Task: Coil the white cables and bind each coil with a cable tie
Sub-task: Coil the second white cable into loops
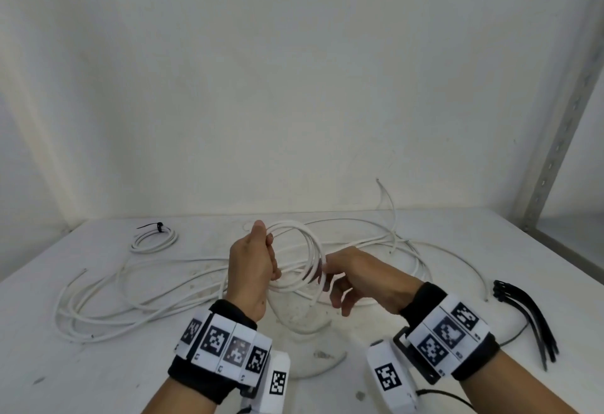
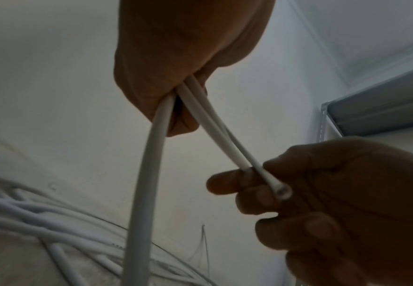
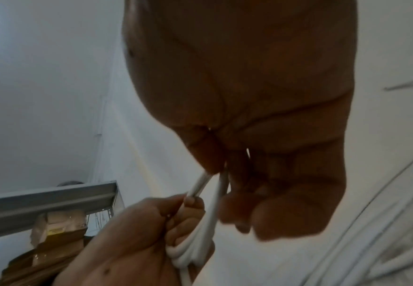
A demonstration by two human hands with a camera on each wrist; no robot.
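From the head camera, the left hand [image 1: 253,260] is closed around one side of a white cable coil [image 1: 299,255] of several loops, held upright above the table [image 1: 441,243]. The right hand [image 1: 351,278] pinches the coil's opposite side. Loose white cables [image 1: 137,286] sprawl on the dusty white table; a small bound coil [image 1: 153,239] lies at the far left, black cable ties [image 1: 526,319] at the right. A white wall [image 1: 294,70] stands behind.

The left wrist camera shows the left hand [image 2: 188,58] gripping strands and the right hand [image 2: 335,193] with a cut cable end [image 2: 282,191] between its fingers.

The right wrist camera shows the right hand [image 3: 261,116] pinching strands and the left hand [image 3: 139,241] holding bunched loops [image 3: 190,253]; a metal shelf [image 3: 46,203] shows behind.
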